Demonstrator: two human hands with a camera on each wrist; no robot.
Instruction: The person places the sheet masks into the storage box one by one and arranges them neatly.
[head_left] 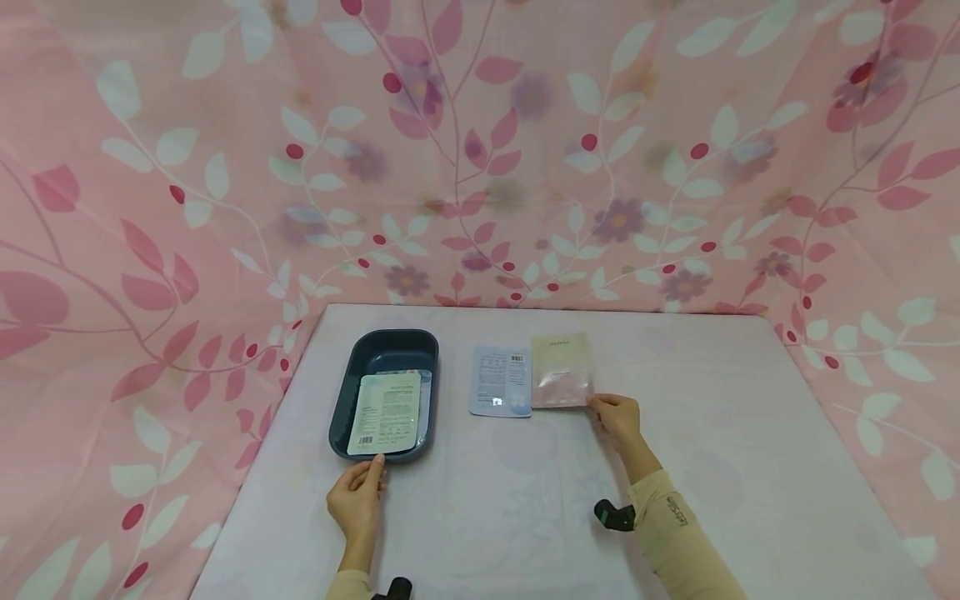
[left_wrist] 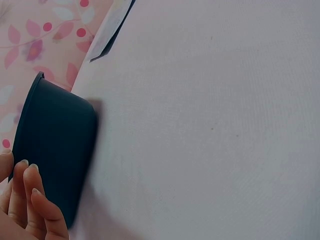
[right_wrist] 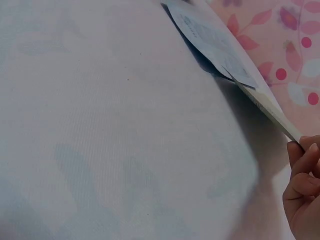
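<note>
In the head view a dark teal plastic tray (head_left: 390,340) stands at the left of the table. A pale green flat packet (head_left: 386,412) lies in it, over a blue packet (head_left: 425,400) that is mostly hidden. My left hand (head_left: 355,500) pinches the tray's near rim, thumb on top and fingers against the outer wall (left_wrist: 60,135). My right hand (head_left: 618,417) pinches the near right corner of a beige-and-pink packet (head_left: 561,367). That held edge is raised off the table in the right wrist view. Beside it lies a light blue packet (head_left: 500,379), its printed, barcoded side up.
A white cloth covers the table (head_left: 510,517). Pink floral fabric (head_left: 480,167) hangs behind and along both sides. Black wrist devices (head_left: 615,515) sit on both forearms, at the beige sleeves (head_left: 678,533).
</note>
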